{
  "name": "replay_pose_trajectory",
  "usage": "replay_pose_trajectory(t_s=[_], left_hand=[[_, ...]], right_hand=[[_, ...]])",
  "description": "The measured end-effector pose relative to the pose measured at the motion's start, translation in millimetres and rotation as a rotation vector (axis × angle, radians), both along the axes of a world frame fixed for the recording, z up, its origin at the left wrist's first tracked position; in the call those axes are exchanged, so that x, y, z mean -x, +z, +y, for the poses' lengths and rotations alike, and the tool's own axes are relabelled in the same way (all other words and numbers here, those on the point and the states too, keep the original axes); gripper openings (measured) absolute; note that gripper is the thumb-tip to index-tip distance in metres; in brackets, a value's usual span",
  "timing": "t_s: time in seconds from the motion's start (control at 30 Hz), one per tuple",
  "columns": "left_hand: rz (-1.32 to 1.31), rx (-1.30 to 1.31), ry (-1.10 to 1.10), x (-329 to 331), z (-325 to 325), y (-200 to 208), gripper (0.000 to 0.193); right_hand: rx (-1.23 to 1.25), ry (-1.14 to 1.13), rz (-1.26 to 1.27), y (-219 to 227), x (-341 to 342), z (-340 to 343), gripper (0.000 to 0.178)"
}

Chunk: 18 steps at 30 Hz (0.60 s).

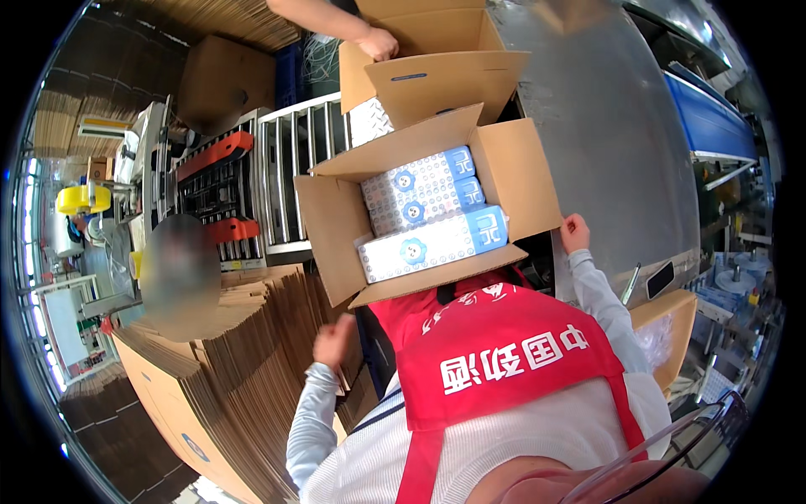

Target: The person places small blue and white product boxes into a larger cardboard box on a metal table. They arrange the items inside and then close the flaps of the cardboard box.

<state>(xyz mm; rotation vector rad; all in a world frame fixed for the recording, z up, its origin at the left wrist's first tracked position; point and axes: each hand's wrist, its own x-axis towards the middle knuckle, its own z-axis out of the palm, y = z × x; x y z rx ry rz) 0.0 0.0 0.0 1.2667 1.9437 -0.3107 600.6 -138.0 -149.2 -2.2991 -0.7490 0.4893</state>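
Observation:
In front of me stands an open cardboard carton (533, 176), its flaps folded outward. Inside lie several white packs (411, 252) with blue ends and a blue flower-shaped print. At the carton's right flap is my right hand (575, 233), fingers curled at the flap's outer corner. My left hand (334, 343) is low on the left, below the carton's near-left corner and beside a stack of flat cardboard. Motion smears its fingers, and nothing can be made out in them.
Another person's hand (378, 44) reaches to a second open carton (449, 80) just beyond mine. A roller conveyor (290, 139) with red-orange parts runs at the left. Flat cartons (243, 378) are stacked at lower left. A grey metal table (613, 126) extends right, with a phone (661, 280) at its near edge.

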Motion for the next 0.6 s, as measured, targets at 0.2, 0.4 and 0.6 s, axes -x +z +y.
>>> replay_pose_trajectory(t_s=[0.2, 0.4, 0.6], left_hand=[[-0.583, -0.743, 0.292, -17.0, 67.9, 17.6, 0.038], [-0.772, -0.562, 0.131, -97.9, 102.3, 39.2, 0.049], [-0.648, -0.659, -0.119, -108.2, 112.6, 14.0, 0.029]], right_hand=[[0.534, 0.298, -0.486, 79.6, -32.2, 18.4, 0.023], [0.055, 0.245, -0.284, 135.6, 28.7, 116.6, 0.037], [0.159, 0.165, 0.320, 14.4, 89.8, 145.2, 0.073]])
